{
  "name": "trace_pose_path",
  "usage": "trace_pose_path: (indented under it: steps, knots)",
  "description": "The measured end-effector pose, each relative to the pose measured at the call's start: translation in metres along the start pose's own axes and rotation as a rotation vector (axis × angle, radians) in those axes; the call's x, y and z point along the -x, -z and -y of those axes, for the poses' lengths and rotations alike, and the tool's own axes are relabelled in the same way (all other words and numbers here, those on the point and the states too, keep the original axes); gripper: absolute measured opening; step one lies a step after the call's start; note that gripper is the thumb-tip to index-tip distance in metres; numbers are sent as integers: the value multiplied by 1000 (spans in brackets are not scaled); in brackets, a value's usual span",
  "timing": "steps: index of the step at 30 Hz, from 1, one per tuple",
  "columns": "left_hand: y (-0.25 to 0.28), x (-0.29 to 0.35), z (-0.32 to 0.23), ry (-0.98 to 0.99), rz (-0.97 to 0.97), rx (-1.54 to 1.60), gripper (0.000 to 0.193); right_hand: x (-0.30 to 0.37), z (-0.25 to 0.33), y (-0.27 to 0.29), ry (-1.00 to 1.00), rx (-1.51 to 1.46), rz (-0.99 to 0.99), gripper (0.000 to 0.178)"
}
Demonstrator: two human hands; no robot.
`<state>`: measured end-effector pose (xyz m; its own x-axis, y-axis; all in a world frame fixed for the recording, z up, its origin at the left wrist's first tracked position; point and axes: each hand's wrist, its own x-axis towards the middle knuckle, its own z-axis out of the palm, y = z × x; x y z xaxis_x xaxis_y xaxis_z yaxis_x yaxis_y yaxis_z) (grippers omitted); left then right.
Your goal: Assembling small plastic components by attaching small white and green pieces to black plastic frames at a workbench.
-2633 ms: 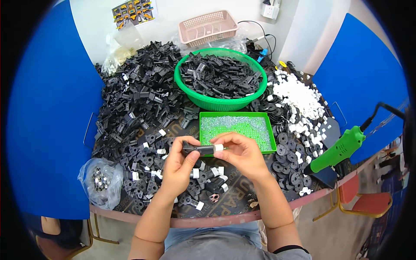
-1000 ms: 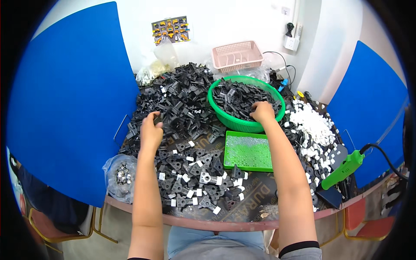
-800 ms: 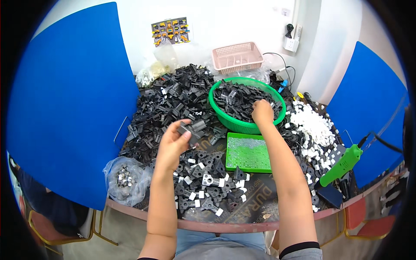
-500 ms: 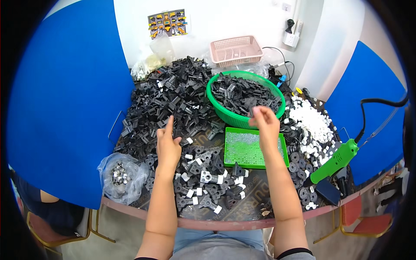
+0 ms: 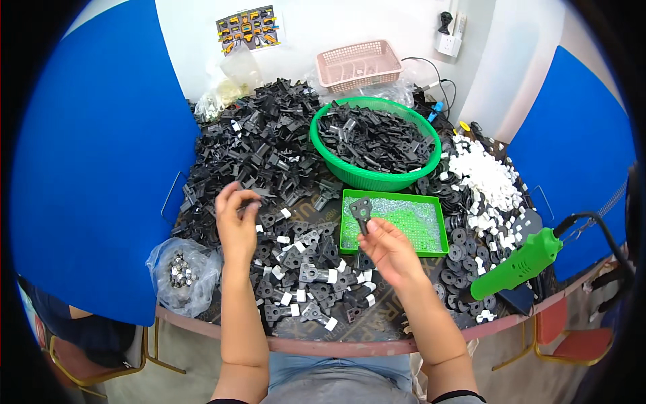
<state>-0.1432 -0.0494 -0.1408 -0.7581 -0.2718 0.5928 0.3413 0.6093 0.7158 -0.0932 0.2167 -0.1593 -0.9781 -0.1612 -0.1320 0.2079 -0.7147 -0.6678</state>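
Note:
My right hand (image 5: pixel 392 250) pinches a black plastic bracket (image 5: pixel 361 209) by its stem, its wide, holed head pointing up and away from me. It is above the green tray (image 5: pixel 344 232), which holds many small silvery pieces. At the near edge of a large heap of black plastic parts (image 5: pixel 262 135), my left hand (image 5: pixel 237 222) has its fingers curled and closed on a black plastic part (image 5: pixel 264 193), partly covered by the fingers. Between my forearms lie several black brackets with white ends (image 5: pixel 315 273).
A green basket (image 5: pixel 377 180) full of black parts stands behind the tray. White caps (image 5: pixel 484 175) and black discs (image 5: pixel 457 256) lie at right, near a hanging green power screwdriver (image 5: pixel 518 266). A plastic bag (image 5: pixel 182 276) of metal pieces sits left. Blue partitions (image 5: pixel 101 168) flank the table.
My right hand has come nearer and left from the basket's edge, with the bracket now plainly visible. My left hand has moved left, and its outstretched forefinger has curled in. The view has shifted slightly.

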Motion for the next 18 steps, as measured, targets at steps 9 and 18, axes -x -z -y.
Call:
trace_pose_path:
  steps: [9, 18]
  knots:
    - [-6, 3, -19, -76, 74, -407, 14, 3, -6, -1, -190, -102, 19, 18]
    - [-20, 33, -83, -774, 264, -19, 21, 19, -14, -27, -220, -241, 112, 13]
